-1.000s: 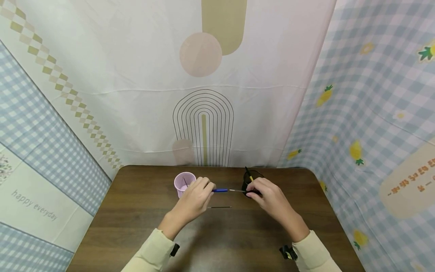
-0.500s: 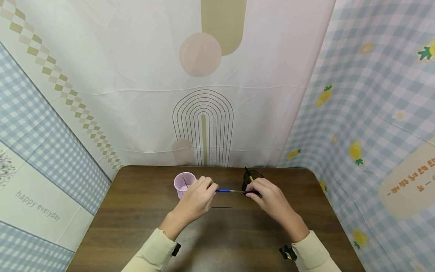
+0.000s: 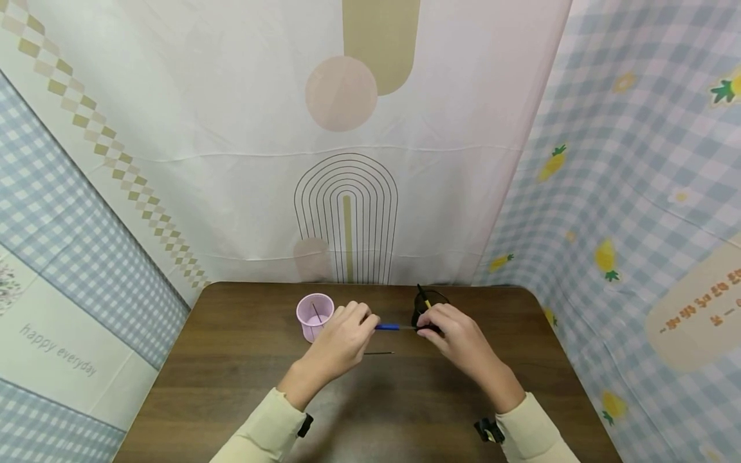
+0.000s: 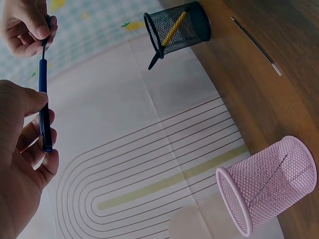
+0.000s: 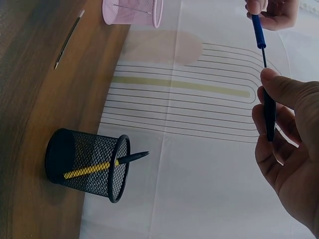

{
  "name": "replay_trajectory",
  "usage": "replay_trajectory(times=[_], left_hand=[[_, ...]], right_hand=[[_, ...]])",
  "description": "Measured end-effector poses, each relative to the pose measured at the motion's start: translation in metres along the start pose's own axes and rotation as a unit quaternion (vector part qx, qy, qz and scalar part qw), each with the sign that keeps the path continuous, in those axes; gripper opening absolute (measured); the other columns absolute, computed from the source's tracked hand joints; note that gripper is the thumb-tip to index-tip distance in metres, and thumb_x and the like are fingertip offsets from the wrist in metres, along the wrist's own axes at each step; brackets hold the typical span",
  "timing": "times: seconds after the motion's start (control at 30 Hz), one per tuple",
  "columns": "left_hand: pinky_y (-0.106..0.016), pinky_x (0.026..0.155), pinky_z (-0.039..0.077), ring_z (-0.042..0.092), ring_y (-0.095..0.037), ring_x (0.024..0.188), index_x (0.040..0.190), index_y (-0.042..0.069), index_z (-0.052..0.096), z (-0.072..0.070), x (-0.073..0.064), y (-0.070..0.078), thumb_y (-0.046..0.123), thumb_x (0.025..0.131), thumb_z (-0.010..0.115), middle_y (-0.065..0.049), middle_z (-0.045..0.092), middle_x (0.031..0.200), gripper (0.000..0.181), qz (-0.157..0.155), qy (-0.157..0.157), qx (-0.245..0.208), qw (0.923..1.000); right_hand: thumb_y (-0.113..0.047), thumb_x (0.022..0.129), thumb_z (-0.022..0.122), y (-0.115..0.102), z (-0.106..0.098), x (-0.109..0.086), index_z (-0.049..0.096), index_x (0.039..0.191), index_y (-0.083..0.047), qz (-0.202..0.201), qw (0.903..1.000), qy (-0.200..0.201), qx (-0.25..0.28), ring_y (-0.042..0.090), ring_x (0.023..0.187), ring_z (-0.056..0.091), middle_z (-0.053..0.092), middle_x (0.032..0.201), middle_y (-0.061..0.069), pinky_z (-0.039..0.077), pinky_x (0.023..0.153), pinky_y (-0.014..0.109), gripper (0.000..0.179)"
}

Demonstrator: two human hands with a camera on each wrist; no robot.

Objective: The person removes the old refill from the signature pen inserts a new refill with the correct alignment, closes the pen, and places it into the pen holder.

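Observation:
My left hand (image 3: 345, 337) pinches the blue pen barrel (image 4: 43, 82) between thumb and fingers. My right hand (image 3: 457, 331) pinches the black front part of the pen (image 5: 269, 109). A thin refill (image 5: 264, 57) runs from that black part into the open end of the blue barrel, and a short length of it shows between the two. Both hands are above the table. A loose pen refill (image 4: 256, 46) lies on the tabletop, partly hidden behind the left hand in the head view.
Behind my left hand stands a pink mesh pen cup (image 3: 308, 329) with a thin refill inside. A black mesh pen cup (image 5: 87, 162) holding a yellow and black pen (image 5: 94, 169) is behind my right hand. The wooden table (image 3: 231, 360) meets a patterned cloth (image 3: 255, 212) at the back.
My left hand has moved right with the blue barrel, which has slid further over the refill, shortening the exposed length. The right hand has stayed nearly still.

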State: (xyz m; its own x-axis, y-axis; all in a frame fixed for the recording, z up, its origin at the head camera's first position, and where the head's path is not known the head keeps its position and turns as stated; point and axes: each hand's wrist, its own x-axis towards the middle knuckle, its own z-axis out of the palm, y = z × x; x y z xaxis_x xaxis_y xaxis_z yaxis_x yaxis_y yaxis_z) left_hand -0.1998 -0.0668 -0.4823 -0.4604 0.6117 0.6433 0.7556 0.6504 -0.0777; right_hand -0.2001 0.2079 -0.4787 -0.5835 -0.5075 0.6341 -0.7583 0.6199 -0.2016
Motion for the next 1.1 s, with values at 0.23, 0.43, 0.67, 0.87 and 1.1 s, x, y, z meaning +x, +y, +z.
replay_trajectory(times=[0.23, 0.43, 0.67, 0.87, 1.1], left_hand=[[-0.029, 0.065, 0.038, 0.052, -0.020, 0.082, 0.097, 0.011, 0.062, 0.002, 0.002, 0.004, 0.013, 0.095, 0.063, -0.001, 0.054, 0.090, 0.003, -0.001, 0.001, 0.003, 1.0000], [-0.029, 0.065, 0.038, 0.052, -0.020, 0.081, 0.097, 0.012, 0.063, 0.002, 0.006, 0.006, 0.013, 0.096, 0.061, -0.001, 0.055, 0.090, 0.002, 0.000, 0.004, 0.007, 1.0000], [-0.029, 0.065, 0.037, 0.052, -0.019, 0.081, 0.096, 0.012, 0.063, 0.003, 0.008, 0.008, 0.013, 0.098, 0.058, 0.000, 0.055, 0.090, 0.005, 0.000, 0.005, 0.007, 1.0000], [-0.029, 0.065, 0.038, 0.052, -0.019, 0.081, 0.097, 0.013, 0.063, 0.002, 0.011, 0.010, 0.011, 0.094, 0.064, 0.000, 0.055, 0.090, 0.003, 0.000, 0.004, 0.009, 1.0000], [-0.029, 0.065, 0.039, 0.053, -0.019, 0.081, 0.098, 0.013, 0.064, 0.001, 0.013, 0.011, 0.012, 0.097, 0.061, 0.000, 0.055, 0.091, 0.003, 0.001, 0.000, 0.005, 1.0000]], right_hand=[[-0.008, 0.077, 0.089, -0.002, 0.000, 0.001, 0.070, 0.094, -0.016, 0.001, 1.0000, -0.003, 0.002, 0.010, 0.087, 0.064, 0.069, 0.096, -0.005, 0.056, 0.071, 0.029, 0.027], [-0.007, 0.078, 0.088, -0.002, 0.001, 0.003, 0.069, 0.094, -0.015, -0.001, 0.9999, -0.003, 0.012, 0.011, 0.086, 0.064, 0.069, 0.095, -0.004, 0.056, 0.071, 0.029, 0.025], [-0.009, 0.080, 0.086, -0.004, 0.000, 0.004, 0.069, 0.095, -0.015, 0.004, 0.9996, -0.008, 0.026, 0.010, 0.085, 0.063, 0.070, 0.095, -0.005, 0.053, 0.071, 0.028, 0.024], [-0.009, 0.078, 0.089, -0.005, 0.001, 0.006, 0.067, 0.094, -0.014, 0.015, 0.9997, -0.005, 0.020, 0.007, 0.082, 0.060, 0.069, 0.092, -0.006, 0.052, 0.068, 0.026, 0.028], [-0.006, 0.074, 0.091, -0.006, 0.003, 0.006, 0.067, 0.094, -0.012, 0.010, 0.9997, 0.008, 0.021, 0.007, 0.078, 0.058, 0.068, 0.090, -0.005, 0.051, 0.065, 0.024, 0.032]])
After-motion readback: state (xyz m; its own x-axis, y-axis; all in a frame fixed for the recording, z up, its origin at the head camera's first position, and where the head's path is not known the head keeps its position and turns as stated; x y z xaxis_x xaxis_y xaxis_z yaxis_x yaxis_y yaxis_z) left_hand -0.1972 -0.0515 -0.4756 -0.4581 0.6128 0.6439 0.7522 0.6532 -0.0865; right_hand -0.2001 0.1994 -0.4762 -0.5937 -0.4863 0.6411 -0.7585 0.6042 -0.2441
